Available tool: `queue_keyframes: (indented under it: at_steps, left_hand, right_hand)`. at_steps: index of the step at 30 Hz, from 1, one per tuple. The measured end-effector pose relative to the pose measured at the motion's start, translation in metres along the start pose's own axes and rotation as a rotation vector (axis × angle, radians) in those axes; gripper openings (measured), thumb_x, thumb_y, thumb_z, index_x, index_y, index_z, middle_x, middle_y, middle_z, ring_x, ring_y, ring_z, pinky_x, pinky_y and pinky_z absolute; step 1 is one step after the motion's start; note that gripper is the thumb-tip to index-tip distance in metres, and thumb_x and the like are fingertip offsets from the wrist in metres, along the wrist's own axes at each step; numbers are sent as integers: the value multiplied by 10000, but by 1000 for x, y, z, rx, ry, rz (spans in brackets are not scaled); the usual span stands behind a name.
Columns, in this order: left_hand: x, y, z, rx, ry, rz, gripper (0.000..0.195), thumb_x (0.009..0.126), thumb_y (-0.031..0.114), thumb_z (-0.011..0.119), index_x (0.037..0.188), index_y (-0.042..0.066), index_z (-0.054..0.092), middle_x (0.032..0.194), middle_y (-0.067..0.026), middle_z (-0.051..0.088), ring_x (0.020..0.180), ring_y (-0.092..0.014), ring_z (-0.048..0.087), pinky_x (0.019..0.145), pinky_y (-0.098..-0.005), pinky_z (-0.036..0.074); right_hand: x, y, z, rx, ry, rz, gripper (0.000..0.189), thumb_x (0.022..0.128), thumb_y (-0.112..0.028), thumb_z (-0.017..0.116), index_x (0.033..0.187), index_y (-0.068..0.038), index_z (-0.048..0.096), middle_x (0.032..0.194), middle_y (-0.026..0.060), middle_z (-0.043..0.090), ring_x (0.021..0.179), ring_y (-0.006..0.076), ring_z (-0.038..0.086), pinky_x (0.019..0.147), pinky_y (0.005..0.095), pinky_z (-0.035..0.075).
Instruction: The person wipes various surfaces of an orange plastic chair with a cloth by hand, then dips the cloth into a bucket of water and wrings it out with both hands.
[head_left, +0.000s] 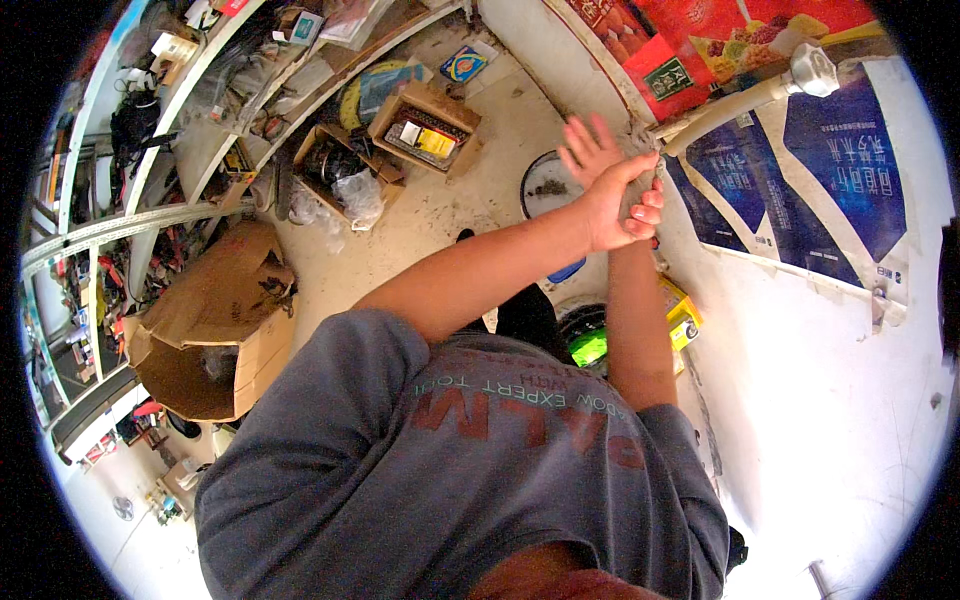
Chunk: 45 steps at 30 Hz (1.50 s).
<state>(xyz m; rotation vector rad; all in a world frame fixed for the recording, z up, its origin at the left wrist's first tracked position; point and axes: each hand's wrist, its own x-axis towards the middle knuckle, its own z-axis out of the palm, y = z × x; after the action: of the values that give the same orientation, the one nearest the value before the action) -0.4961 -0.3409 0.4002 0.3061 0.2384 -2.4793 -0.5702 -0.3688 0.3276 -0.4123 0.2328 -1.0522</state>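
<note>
My left hand (619, 206) is closed around a bunched grey cloth (640, 187), at the wrist of my other arm. Part of the cloth sticks up past the thumb, close to the wall corner. My right hand (590, 152), blurred, is beyond it with its fingers apart and nothing seen in them. The left forearm crosses over to the right, and the right forearm rises behind the left hand, which hides its wrist. Below the hands, a round basin-like vessel (551, 186) with dark specks is partly covered by the left arm.
Cluttered shelves (176, 97) line the left side. On the floor are a large cardboard box (262, 360), an open box with a yellow-labelled item (457, 124) and another with plastic wrap (319, 154). A pale pipe (720, 112) with a metal end juts from the postered right wall.
</note>
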Motion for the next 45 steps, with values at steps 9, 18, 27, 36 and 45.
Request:
queue_keyframes:
  at_steps: [9, 18, 27, 36, 45]
  left_hand:
    - [-4, 6, 16, -367, -375, 187, 283, 931, 400, 549, 1124, 196, 518, 871, 15, 463, 685, -108, 440, 543, -280, 340]
    - [-41, 18, 48, 116, 122, 118, 116, 865, 165, 620, 795, 163, 528, 629, 62, 505, 441, -43, 402, 345, -198, 277]
    - [-46, 10, 27, 768, 458, 106, 177, 825, 234, 602, 753, 98, 515, 563, 15, 478, 405, -76, 390, 325, -233, 215]
    - [-20, 18, -37, 1521, 723, 347, 336, 754, 313, 682, 803, -8, 597, 632, -147, 619, 562, -253, 629, 500, -391, 491]
    - [-5, 21, -95, 1890, 840, 536, 550, 753, 393, 687, 1035, -68, 583, 902, -285, 657, 888, -430, 640, 791, -496, 502]
  right_hand:
    - [21, -14, 38, 966, -194, -98, 663, 835, -600, 596, 1221, -62, 596, 1326, 139, 549, 1222, 309, 481, 1013, 441, 381]
    - [25, -52, 104, -60, 365, -122, 225, 997, -264, 474, 830, -117, 444, 594, -69, 336, 528, 50, 345, 581, 227, 352]
    - [23, -52, 79, -635, 448, -12, 242, 1003, -216, 410, 1020, -15, 543, 621, -18, 392, 524, 125, 433, 514, 319, 458]
    - [27, -27, 45, -919, 551, -29, 275, 1007, -220, 379, 987, -14, 561, 612, 15, 437, 510, 132, 477, 493, 311, 475]
    - [21, 10, -9, -1073, 662, -204, 194, 967, -134, 409, 980, -12, 559, 651, 55, 508, 528, 162, 518, 500, 320, 478]
